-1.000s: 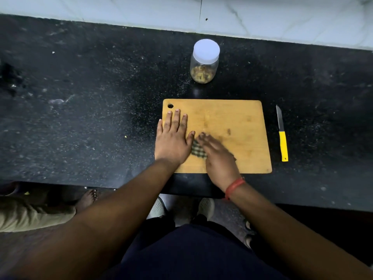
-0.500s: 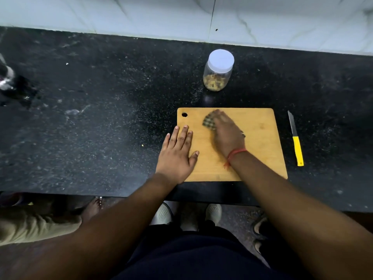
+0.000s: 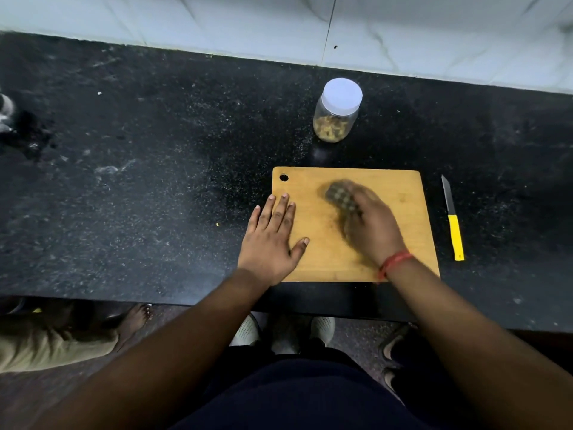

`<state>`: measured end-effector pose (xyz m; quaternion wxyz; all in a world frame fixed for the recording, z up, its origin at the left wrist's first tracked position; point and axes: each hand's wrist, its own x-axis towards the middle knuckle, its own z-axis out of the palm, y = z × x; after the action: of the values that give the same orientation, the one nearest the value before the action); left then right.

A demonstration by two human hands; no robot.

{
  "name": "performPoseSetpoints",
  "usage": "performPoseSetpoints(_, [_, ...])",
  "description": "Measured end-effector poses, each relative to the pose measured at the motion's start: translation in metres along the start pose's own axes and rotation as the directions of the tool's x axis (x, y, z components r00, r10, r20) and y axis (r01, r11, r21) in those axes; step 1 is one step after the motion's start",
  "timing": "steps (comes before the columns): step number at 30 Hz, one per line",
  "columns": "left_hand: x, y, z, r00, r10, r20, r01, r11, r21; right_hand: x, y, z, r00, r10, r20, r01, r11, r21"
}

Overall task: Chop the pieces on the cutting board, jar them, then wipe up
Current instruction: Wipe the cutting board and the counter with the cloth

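A wooden cutting board (image 3: 403, 218) lies on the black counter near its front edge. My left hand (image 3: 271, 240) rests flat on the board's left edge, fingers straight. My right hand (image 3: 372, 228), motion-blurred, presses a small checked cloth (image 3: 338, 195) onto the middle of the board; its fingers lie over the cloth. No pieces show on the board. Just behind the board stands a clear jar (image 3: 336, 114) with a white lid on it and yellowish chopped pieces at its bottom. A knife (image 3: 454, 225) with a yellow handle lies on the counter right of the board, blade pointing away.
The black counter (image 3: 155, 187) is speckled with crumbs and smears to the left. A white tiled wall (image 3: 248, 23) runs behind it. Part of a shiny object (image 3: 4, 110) shows at the far left edge. Another person's foot (image 3: 136, 318) is on the floor at lower left.
My right hand has swept the cloth from the board's near left to its far left, and now towards the middle. The left hand stays flat on the board's left edge.
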<state>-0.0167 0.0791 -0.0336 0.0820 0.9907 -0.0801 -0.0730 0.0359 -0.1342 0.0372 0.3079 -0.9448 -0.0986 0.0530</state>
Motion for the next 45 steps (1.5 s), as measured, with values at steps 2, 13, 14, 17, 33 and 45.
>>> performPoseSetpoints(2, [0.006, 0.003, -0.001, 1.000, -0.009, -0.006, 0.009, 1.000, -0.005, 0.033, 0.011, -0.007, 0.989, 0.095, -0.114, -0.104, 0.992, -0.074])
performPoseSetpoints(13, [0.017, 0.007, -0.003, 0.999, -0.025, -0.029, 0.024, 0.999, -0.022, -0.043, 0.014, 0.026, 0.962, -0.221, 0.157, 0.256, 0.932, -0.255])
performPoseSetpoints(14, [0.017, 0.008, -0.002, 0.999, -0.028, -0.031, 0.027, 0.999, -0.018, -0.056, 0.016, 0.026, 0.946, -0.247, 0.208, 0.293, 0.928, -0.230])
performPoseSetpoints(17, [0.015, 0.007, -0.002, 0.999, -0.032, -0.036, 0.031, 0.999, -0.021, -0.078, 0.015, 0.018, 0.885, -0.346, 0.310, 0.384, 0.921, -0.069])
performPoseSetpoints(33, [-0.007, -0.012, 0.003, 0.998, -0.007, -0.068, 0.008, 1.000, 0.004, 0.029, -0.020, 0.045, 0.971, -0.234, 0.048, 0.237, 0.924, -0.299])
performPoseSetpoints(45, [-0.008, -0.012, 0.000, 0.998, 0.012, -0.062, -0.011, 1.000, 0.013, 0.045, -0.029, 0.021, 0.988, -0.156, 0.022, 0.157, 0.987, -0.041])
